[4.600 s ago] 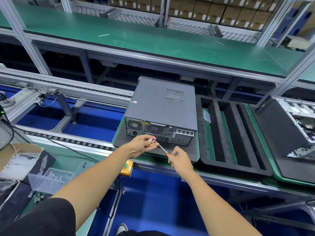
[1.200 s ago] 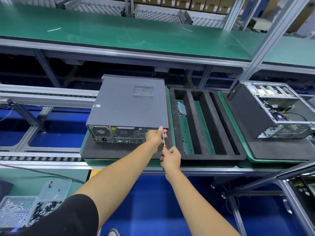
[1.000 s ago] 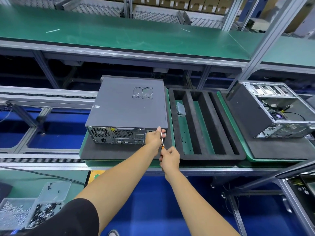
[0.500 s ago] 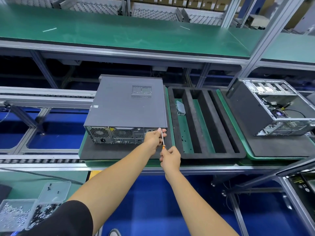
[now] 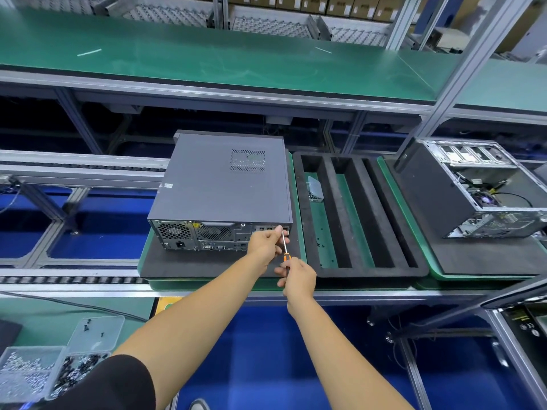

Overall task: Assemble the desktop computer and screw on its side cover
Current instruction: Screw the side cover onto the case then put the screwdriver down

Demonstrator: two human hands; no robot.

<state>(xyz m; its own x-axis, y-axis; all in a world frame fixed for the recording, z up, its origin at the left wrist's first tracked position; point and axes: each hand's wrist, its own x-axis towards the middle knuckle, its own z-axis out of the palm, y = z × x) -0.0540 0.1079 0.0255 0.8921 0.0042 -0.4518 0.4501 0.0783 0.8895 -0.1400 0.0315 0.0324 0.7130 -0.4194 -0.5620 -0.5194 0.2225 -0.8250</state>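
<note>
A grey desktop computer (image 5: 219, 187) lies flat on a black foam pad, side cover up, rear panel facing me. My right hand (image 5: 297, 278) grips the orange-handled screwdriver (image 5: 284, 248), whose tip points at the right end of the rear panel under the cover's edge. My left hand (image 5: 265, 242) pinches the metal shaft near its tip, right against the rear panel. The screw itself is hidden behind my fingers.
A black foam tray (image 5: 359, 220) with long slots and a small plastic box sits right of the computer. An open computer chassis (image 5: 473, 190) stands further right. Clear bins of screws (image 5: 56, 365) lie at the lower left. Conveyor rails run on the left.
Since 4.6 s ago both hands and the screwdriver have shifted from the middle of the rear panel to its right end. Over the last second they stay almost still there.
</note>
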